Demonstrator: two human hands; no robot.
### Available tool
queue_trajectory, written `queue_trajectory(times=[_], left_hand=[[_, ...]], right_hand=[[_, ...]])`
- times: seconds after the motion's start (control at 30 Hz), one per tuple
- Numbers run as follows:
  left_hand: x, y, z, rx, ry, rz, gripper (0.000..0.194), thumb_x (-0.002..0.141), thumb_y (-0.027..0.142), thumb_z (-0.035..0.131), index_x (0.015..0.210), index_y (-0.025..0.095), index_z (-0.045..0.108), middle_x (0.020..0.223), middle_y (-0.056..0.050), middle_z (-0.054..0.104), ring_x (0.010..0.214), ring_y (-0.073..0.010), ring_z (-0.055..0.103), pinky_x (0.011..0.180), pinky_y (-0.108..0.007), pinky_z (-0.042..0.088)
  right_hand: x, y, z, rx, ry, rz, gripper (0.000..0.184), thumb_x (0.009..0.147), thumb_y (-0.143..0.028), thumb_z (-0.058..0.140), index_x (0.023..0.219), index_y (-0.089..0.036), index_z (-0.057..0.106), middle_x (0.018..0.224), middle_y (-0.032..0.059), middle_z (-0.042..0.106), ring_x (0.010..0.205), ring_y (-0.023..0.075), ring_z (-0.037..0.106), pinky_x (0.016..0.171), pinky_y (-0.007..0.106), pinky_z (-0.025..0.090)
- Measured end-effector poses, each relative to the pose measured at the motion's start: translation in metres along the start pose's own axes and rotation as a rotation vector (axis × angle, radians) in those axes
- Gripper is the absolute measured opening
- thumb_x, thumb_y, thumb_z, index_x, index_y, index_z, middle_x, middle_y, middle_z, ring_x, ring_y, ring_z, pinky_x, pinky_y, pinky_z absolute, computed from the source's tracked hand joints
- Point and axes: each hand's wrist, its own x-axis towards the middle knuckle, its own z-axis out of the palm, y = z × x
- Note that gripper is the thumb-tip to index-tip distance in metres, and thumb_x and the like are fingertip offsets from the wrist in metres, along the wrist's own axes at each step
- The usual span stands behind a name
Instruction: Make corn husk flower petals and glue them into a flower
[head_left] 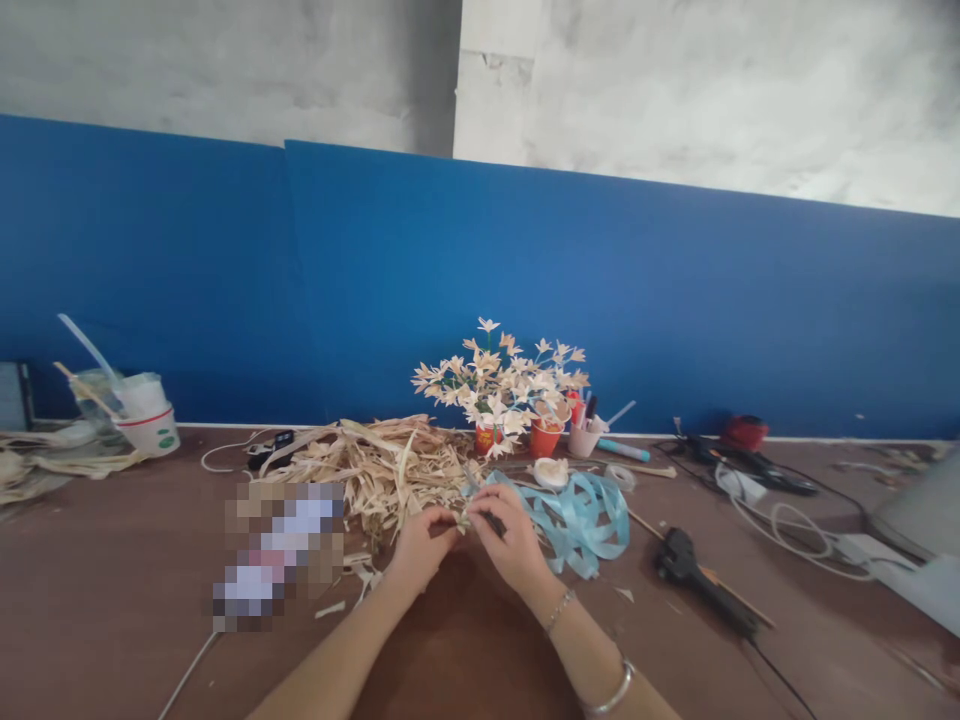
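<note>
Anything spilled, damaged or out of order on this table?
I see no obvious spill or damage. The blue ribbon lies in a loose tangle beside the right hand, and pale scraps litter the tabletop.

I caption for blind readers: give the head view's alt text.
Left hand and right hand meet at a small pale piece above a brown table. Nearby lie dried strips, blue ribbon and a black corded tool; pale flowers stand behind.
</note>
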Motion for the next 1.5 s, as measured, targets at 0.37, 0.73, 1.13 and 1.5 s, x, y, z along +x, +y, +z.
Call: queue_trajectory(times=[0.37, 0.73, 1.13, 1.5], left_hand=[[-0.001, 0.005, 0.002, -0.124, 0.01, -0.064, 0.011, 0.053, 0.021, 0.063, 0.063, 0.016, 0.061, 0.055, 0.004, 0.058, 0.055, -0.0125, 0.054, 0.059, -0.026, 0.046], [0.001, 0.004, -0.002, -0.037, 0.082, 0.033, 0.01, 0.058, 0.024, 0.063, 0.057, 0.016, 0.057, 0.052, 0.004, 0.056, 0.052, -0.0124, 0.052, 0.054, -0.023, 0.04], [0.002, -0.002, -0.002, 0.076, 0.099, 0.112, 0.009, 0.059, 0.025, 0.061, 0.057, 0.016, 0.058, 0.055, 0.002, 0.058, 0.057, -0.0139, 0.054, 0.058, -0.024, 0.041], [0.0, 0.006, -0.001, 0.128, 0.113, 0.084, 0.01, 0.057, 0.027, 0.059, 0.058, 0.017, 0.06, 0.056, 0.002, 0.061, 0.059, -0.0158, 0.055, 0.058, -0.025, 0.044]], right_hand=[[0.001, -0.002, -0.001, 0.012, -0.015, 0.011, 0.014, 0.082, -0.019, 0.05, 0.079, -0.02, 0.063, 0.088, 0.0063, 0.057, 0.088, 0.0188, 0.054, 0.08, 0.033, 0.045], [-0.004, -0.014, -0.003, -0.163, 0.007, -0.142, 0.011, 0.075, -0.014, 0.051, 0.085, -0.019, 0.055, 0.089, 0.0056, 0.052, 0.087, 0.02, 0.049, 0.078, 0.036, 0.041], [-0.006, -0.015, 0.007, -0.422, -0.002, -0.169, 0.008, 0.081, -0.018, 0.051, 0.079, -0.02, 0.058, 0.087, 0.0041, 0.054, 0.085, 0.0187, 0.048, 0.075, 0.033, 0.036], [-0.008, -0.014, 0.01, -0.408, 0.013, -0.175, 0.009, 0.08, -0.015, 0.051, 0.075, -0.02, 0.057, 0.085, 0.0035, 0.054, 0.083, 0.0181, 0.047, 0.075, 0.033, 0.036]])
